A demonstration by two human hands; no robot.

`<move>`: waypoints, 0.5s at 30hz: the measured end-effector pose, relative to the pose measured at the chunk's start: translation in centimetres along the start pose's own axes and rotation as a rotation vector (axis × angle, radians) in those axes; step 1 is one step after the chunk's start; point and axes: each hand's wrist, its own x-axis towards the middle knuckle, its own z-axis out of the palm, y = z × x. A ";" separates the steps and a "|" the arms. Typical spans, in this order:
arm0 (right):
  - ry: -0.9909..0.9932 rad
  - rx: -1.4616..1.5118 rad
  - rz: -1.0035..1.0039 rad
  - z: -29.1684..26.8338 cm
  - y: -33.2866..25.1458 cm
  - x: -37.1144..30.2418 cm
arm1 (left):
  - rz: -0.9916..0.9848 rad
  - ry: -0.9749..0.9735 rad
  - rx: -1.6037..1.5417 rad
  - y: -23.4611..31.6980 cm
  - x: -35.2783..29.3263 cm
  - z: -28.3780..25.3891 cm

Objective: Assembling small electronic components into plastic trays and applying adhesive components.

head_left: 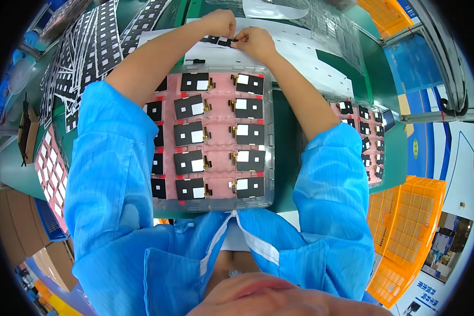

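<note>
Black strip (213,40) lay on white sheet (297,58); right fingers (242,36) pinched its end, left fingers (231,31) curled just beside, couldn't tell if gripping.

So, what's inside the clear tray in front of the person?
A pink liner bearing rows of flat black pieces with white patches. The blue left sleeve covers part of the tray, so whatever lies there can't be seen.

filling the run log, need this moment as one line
left hand: at black strip; right hand: at its right end; grip: unclear; beneath: white sheet; nearer body: tray of black pieces
</note>
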 end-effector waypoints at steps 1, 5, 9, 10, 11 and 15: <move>-0.001 0.007 0.006 0.0 0.0 0.0 | 0.001 -0.006 -0.001 -0.1 0.3 0.1; 0.004 -0.037 0.022 -0.5 0.3 -0.3 | -0.044 -0.069 -0.033 0.1 1.7 0.2; -0.046 -0.076 0.011 -0.1 -1.8 0.6 | -0.115 -0.124 -0.077 -4.4 1.8 0.9; -0.072 -0.093 0.040 -0.2 -1.6 0.8 | -0.110 -0.128 -0.078 -4.2 2.0 1.2; -0.098 -0.108 0.065 -0.2 -1.4 1.0 | -0.107 -0.112 -0.012 -3.9 2.3 1.3; -0.124 -0.144 0.055 -0.4 -0.9 1.6 | -0.129 -0.077 0.169 -1.8 2.7 1.2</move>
